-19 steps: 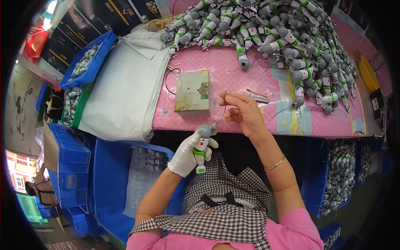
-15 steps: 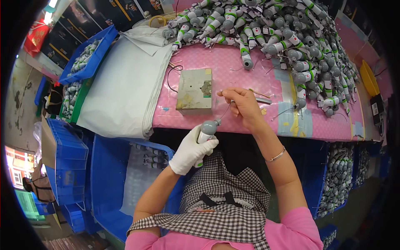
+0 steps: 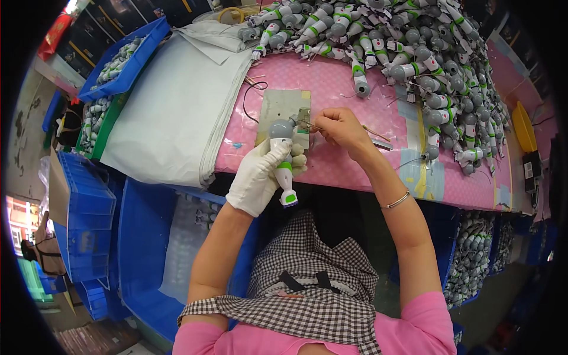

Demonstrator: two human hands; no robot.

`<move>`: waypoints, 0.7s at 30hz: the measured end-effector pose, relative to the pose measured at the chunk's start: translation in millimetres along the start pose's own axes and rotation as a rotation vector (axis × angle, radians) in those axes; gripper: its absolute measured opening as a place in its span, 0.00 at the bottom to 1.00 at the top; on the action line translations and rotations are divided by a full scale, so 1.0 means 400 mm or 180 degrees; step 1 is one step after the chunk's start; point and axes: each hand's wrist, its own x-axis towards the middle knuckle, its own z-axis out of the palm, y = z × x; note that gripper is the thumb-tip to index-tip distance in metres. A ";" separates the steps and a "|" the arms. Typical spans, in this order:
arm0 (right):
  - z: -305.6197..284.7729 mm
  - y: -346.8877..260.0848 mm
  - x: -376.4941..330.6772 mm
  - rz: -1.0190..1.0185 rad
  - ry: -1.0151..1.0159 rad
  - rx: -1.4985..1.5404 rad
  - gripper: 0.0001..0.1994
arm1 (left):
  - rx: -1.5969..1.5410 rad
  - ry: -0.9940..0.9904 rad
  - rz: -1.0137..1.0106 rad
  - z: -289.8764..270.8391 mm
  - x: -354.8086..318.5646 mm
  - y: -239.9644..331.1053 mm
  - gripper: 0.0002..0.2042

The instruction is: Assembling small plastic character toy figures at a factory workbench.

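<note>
My gloved left hand point(image 3: 255, 177) is closed around a toy arm point(image 3: 284, 175), white and grey with green bands. The toy's grey rounded end points up and away from me, over the near part of a metal box point(image 3: 277, 103). My bare right hand point(image 3: 344, 131) is closed in a pinch just right of the box. A thin wire point(image 3: 306, 123) runs from the toy's grey end to its fingertips; its tip is hard to make out. On the box's right side sits a small fixture, partly hidden behind the toy and wire.
Many similar toy arms point(image 3: 414, 71) lie heaped at the far right of the pink-covered table point(image 3: 349, 168). White sheets point(image 3: 177, 106) cover its left part. A metal tool point(image 3: 381, 144) lies beyond my right wrist. Blue bins point(image 3: 148, 248) stand below on both sides.
My left hand has raised the toy arm up and forward, from the table's near edge to over the box. The right hand stays pinched, its fingertips now nearer the toy's grey end.
</note>
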 end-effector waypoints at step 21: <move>-0.226 -0.064 0.044 -0.1510 0.1775 -0.2169 0.11 | 0.1216 0.0632 0.0168 -0.205 -0.243 0.087 0.28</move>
